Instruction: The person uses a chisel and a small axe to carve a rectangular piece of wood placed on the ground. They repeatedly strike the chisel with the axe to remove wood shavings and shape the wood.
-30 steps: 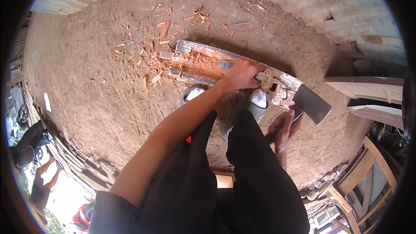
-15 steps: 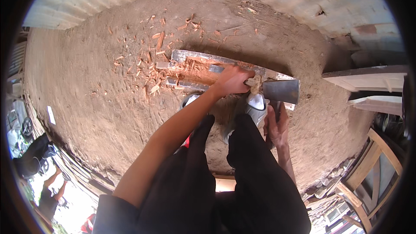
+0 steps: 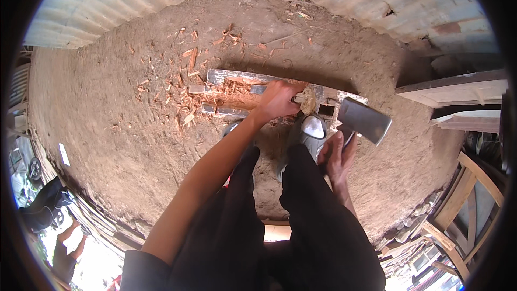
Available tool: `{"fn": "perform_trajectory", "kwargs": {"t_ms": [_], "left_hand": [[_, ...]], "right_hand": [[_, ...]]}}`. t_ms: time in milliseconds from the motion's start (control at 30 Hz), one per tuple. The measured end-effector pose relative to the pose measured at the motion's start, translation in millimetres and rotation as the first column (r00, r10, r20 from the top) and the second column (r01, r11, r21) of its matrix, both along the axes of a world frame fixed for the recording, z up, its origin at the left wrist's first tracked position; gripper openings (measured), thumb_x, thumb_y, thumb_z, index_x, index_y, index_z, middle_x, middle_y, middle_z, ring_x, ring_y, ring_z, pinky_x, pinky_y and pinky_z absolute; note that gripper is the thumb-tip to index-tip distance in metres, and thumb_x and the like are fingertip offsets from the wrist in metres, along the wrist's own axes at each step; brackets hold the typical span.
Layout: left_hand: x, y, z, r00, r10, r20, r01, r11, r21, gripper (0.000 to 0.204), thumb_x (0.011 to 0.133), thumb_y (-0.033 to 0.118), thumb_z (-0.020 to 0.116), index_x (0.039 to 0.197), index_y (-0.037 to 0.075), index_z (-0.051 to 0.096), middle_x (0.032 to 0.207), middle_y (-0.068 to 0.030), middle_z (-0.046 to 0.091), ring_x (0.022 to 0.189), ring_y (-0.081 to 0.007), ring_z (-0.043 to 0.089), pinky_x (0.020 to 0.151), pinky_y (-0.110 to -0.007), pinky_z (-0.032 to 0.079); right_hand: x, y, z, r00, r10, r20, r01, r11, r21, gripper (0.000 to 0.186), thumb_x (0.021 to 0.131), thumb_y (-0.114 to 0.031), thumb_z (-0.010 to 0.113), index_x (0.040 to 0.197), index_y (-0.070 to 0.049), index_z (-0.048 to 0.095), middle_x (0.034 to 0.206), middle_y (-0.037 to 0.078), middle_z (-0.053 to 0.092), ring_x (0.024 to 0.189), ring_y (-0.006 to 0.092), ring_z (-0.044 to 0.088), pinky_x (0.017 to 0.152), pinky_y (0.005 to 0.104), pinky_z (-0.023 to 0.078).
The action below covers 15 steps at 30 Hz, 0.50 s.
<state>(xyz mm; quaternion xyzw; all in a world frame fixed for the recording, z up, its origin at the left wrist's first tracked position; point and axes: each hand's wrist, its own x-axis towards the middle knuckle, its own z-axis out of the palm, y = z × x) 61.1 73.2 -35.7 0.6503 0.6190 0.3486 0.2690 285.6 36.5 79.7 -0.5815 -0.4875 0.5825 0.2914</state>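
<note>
My left hand [image 3: 277, 99] is closed on a chisel, its grey blade [image 3: 258, 89] pointing left along the rough, hollowed channel of a weathered wooden piece [image 3: 226, 77] on the dirt. The chisel's pale, frayed handle end [image 3: 308, 100] sticks out right of my fist. My right hand [image 3: 338, 156] grips a hatchet [image 3: 363, 120]; its broad dark head is just right of that handle end, over the wood's right part. My shoes [image 3: 312, 126] are at the wood's near side, and reddish splinters [image 3: 191, 59] lie around its left end.
Corrugated metal sheets [image 3: 371, 0] border the dirt floor above. Weathered wooden panels [image 3: 452, 91] stand at right, with a wooden frame [image 3: 452, 205] below them. At lower left are stacked sticks [image 3: 118, 231] and another person's bare limbs [image 3: 70, 242].
The hatchet head swung left to the chisel's handle end half a second ago and is now drawn back rightward. My left hand keeps its grip. The whole view has shifted slightly.
</note>
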Motion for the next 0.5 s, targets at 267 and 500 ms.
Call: {"fn": "perform_trajectory", "kwargs": {"t_ms": [267, 500], "left_hand": [[-5, -8, -12, 0.994, -0.059, -0.097, 0.056, 0.998, -0.029, 0.033, 0.066, 0.023, 0.073, 0.098, 0.012, 0.072, 0.077, -0.0182, 0.072, 0.077, -0.0389, 0.073, 0.070, -0.051, 0.057], [-13, -12, -5, 0.979, -0.101, -0.178, 0.080, 0.989, -0.122, 0.032, 0.068, 0.028, 0.075, 0.096, 0.014, 0.071, 0.081, -0.0154, 0.074, 0.081, -0.0357, 0.074, 0.072, -0.051, 0.057]], "right_hand": [[5, 14, 12, 0.998, 0.010, 0.058, -0.007, 0.999, -0.046, 0.035, 0.109, -0.031, 0.058, 0.121, 0.000, 0.051, 0.064, 0.003, 0.053, 0.045, 0.0105, 0.049, 0.039, 0.0289, 0.040], [5, 21, 2, 0.938, 0.292, 0.186, -0.261, 0.950, -0.171, 0.034, 0.108, -0.026, 0.061, 0.122, 0.002, 0.050, 0.066, 0.002, 0.053, 0.046, 0.0096, 0.049, 0.039, 0.0283, 0.040]]}}
